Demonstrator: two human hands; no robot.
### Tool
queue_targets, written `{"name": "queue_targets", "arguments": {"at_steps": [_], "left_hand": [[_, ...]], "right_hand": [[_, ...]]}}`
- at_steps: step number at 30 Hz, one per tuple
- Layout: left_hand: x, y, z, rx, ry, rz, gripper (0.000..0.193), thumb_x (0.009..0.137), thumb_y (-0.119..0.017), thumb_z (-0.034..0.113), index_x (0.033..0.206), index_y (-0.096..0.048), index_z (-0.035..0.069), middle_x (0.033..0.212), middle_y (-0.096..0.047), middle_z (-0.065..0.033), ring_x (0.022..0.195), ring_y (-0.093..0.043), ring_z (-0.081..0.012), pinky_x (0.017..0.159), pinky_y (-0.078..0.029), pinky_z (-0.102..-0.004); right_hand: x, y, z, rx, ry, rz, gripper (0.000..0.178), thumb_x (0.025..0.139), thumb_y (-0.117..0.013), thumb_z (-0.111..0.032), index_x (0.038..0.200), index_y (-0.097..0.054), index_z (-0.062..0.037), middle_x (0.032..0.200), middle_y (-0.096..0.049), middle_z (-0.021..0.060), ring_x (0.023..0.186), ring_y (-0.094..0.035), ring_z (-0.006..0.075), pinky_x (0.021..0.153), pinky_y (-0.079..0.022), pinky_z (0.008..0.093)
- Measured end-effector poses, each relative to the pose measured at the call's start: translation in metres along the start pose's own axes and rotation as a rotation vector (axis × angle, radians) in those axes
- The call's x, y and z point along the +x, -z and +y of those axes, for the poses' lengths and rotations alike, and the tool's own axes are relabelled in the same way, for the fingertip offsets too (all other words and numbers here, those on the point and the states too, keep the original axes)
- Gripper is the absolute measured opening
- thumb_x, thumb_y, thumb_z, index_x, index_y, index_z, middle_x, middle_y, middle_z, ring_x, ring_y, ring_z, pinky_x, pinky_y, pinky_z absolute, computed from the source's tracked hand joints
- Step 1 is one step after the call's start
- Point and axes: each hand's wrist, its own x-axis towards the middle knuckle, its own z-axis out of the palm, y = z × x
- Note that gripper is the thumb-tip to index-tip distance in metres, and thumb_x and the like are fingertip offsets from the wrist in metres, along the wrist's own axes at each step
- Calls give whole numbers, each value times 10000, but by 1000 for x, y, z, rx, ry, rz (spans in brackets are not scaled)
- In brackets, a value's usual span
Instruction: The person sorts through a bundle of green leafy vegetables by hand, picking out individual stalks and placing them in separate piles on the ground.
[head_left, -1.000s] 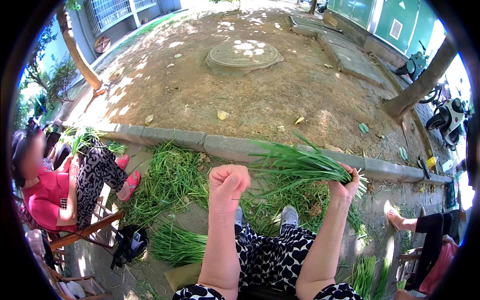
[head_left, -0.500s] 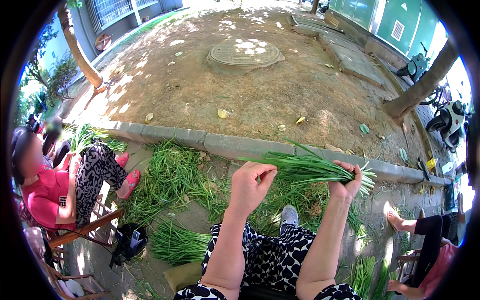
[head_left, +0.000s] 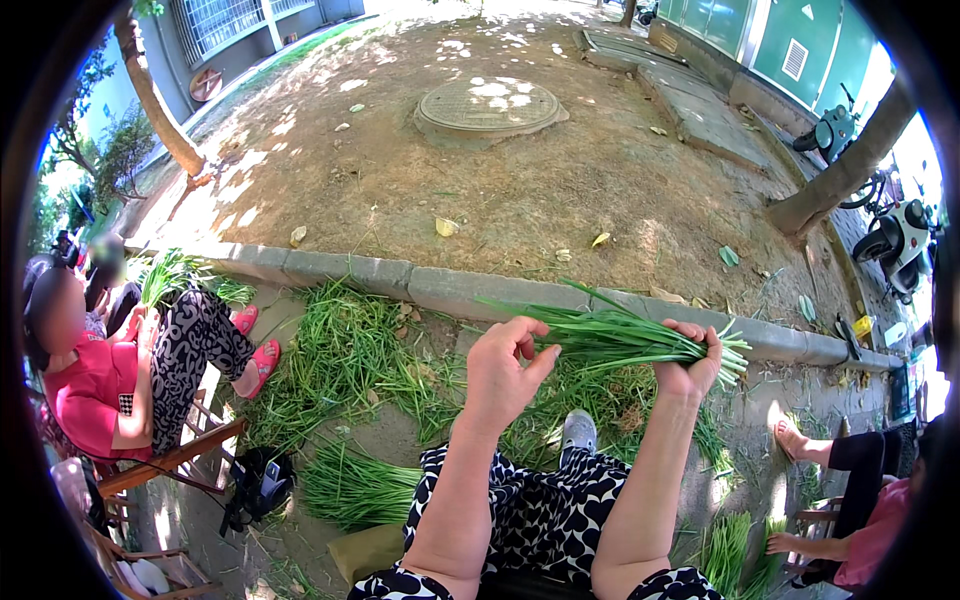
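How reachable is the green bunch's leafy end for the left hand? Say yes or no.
Likely yes: the left hand is beside the leafy end of the green bunch, thumb and forefinger apart, nothing visibly between. The right hand grips nearer the pale end.

No lettering is legible, only a white triangular sign on the green panel

I look out over bare brown earth dappled with sunlight, a round cover set in it and a stone kerb running along its near edge. At upper left I see a barred window; at upper right, a green panelled wall beyond grey slabs. A wooden chair stands at lower left on mostly shaded grey ground.
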Motion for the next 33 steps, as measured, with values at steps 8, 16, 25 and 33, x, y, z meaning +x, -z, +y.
{"name": "queue_targets", "arguments": {"at_steps": [8, 16, 25, 33], "left_hand": [[0, -4, 1, 114, -95, 72, 189, 716, -746, 67, 865, -660, -12, 662, -577, -34, 561, -509, -114, 514, -402, -244], [-1, 3, -4, -335, 125, -25, 93, 781, -707, 98, 816, -697, 12, 710, -647, -52, 591, -549, -107, 546, -414, -239], [8, 37, -24, -781, 320, 356, 133, 881, -608, 103, 940, -668, -1, 797, -655, -74, 619, -542, -82, 570, -432, -214], [7, 20, -31, 123, 114, 371, 431, 884, -596, 153, 1283, -498, 24, 1169, -563, -99, 903, -549, -167, 789, -431, -256]], "right_hand": [[0, 0, 3, -20, -3, 19, 194, 825, -534, -167, 672, -433, -102, 607, -447, 5, 594, -489, 185, 786, -412, 400], [2, 1, 2, -14, 13, 95, 222, 845, -516, -187, 661, -424, -104, 592, -447, 0, 578, -483, 177, 784, -419, 395], [6, 1, -14, 52, 95, 185, 259, 850, -505, -205, 629, -404, -114, 583, -442, -6, 572, -476, 160, 736, -442, 377], [7, 5, -15, 115, 76, 255, 237, 831, -524, -199, 635, -421, -113, 598, -452, -2, 592, -485, 165, 727, -442, 381]]}}
